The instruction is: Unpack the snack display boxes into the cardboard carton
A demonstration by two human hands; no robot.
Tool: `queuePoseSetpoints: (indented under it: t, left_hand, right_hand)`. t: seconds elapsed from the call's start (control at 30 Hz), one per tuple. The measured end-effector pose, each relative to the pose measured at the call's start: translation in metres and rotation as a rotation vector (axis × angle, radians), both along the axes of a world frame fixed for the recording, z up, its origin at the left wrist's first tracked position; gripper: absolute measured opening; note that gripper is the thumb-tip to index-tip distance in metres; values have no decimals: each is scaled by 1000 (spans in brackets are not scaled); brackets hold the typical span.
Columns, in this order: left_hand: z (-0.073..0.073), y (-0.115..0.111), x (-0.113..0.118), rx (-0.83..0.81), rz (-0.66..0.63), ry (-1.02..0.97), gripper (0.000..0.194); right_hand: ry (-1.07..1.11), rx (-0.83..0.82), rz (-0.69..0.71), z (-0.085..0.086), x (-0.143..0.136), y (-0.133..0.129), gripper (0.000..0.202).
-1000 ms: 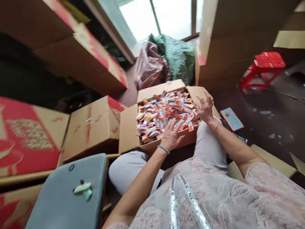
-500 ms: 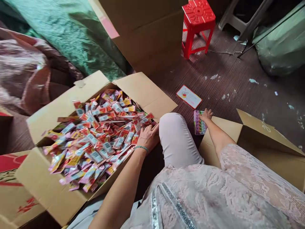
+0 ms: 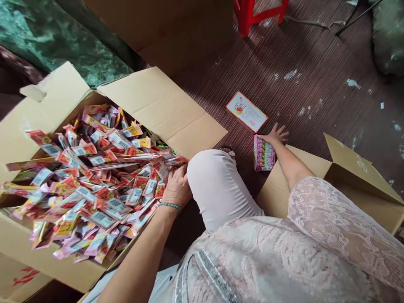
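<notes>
My left hand [image 3: 177, 187], with a green bead bracelet at the wrist, lies at the near right edge of a large open cardboard box [image 3: 186, 126]. Its fingers bend over the rim against the packets, their tips partly hidden. Small red, pink and yellow sachets [image 3: 104, 185] heap up in this box. My right hand [image 3: 277, 134] is open, fingers spread, over the upper right corner of a small carton [image 3: 264, 153] filled with rows of pink and green wrapped sticks. Beside it lies a white printed lid [image 3: 246, 111] with a red border.
At my right stands an open cardboard box [image 3: 356, 168]. A red plastic stool [image 3: 259, 17] is at the top, beside a large brown carton [image 3: 186, 33]. Green sheeting [image 3: 63, 38] covers the upper left. My knee [image 3: 211, 181] stands between the boxes on the dark ribbed floor [image 3: 303, 101].
The view has tilted down and closer. My right hand's fingers have spread and lifted over the small carton's corner, showing more of the sticks. My left hand stays at the box edge.
</notes>
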State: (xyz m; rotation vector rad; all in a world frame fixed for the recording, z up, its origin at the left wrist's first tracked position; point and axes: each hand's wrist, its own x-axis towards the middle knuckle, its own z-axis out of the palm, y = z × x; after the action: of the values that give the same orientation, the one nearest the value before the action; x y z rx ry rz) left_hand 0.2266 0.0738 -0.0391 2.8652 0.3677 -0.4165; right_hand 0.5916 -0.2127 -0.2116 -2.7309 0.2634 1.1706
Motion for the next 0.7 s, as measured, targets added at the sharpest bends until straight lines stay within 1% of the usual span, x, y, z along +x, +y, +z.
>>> queuePoseSetpoints:
  t: [0.07,0.1,0.17,0.23,0.27,0.33,0.43,0.5,0.57,0.63,0.7]
  left_hand:
    - [3,1,-1,13,-16,13,55]
    - [3,1,-1,19,-17,13,54]
    - [3,2,-1,32,-18,11,53]
    - [1,3,0,38,-25,17,54]
    - [0,3,0,35,-27,25,55]
    - [-3,3,2,19,-21,39,55]
    - [-7,3,5,-8,-7,23,54]
    - [-7,2,8,-21,-5,-8,54]
    - [-7,0,12,-39,8,-35,54]
    - [-5,-4,17,-77,34,-55,51]
    - [-3,-9,20,-109,54,-77,47]
  right_hand:
    - [43,-32,-160,-7,-34,5,155]
    - [55,-40,-191,-11,-53,7,157]
    - [32,-66,-168,-17,-87,9,157]
    - [-19,-95,-112,-21,-111,10,150]
    - [-38,-101,-105,-21,-118,9,146]
    - [-62,-74,-139,-18,-123,9,142]
    - [-85,72,-260,-2,-121,11,139]
    - [-99,204,-357,16,-119,15,137]
    - [-118,333,-421,36,-119,21,132]
    - [-167,467,-438,58,-120,26,124]
    - [-249,603,-422,80,-116,29,117]
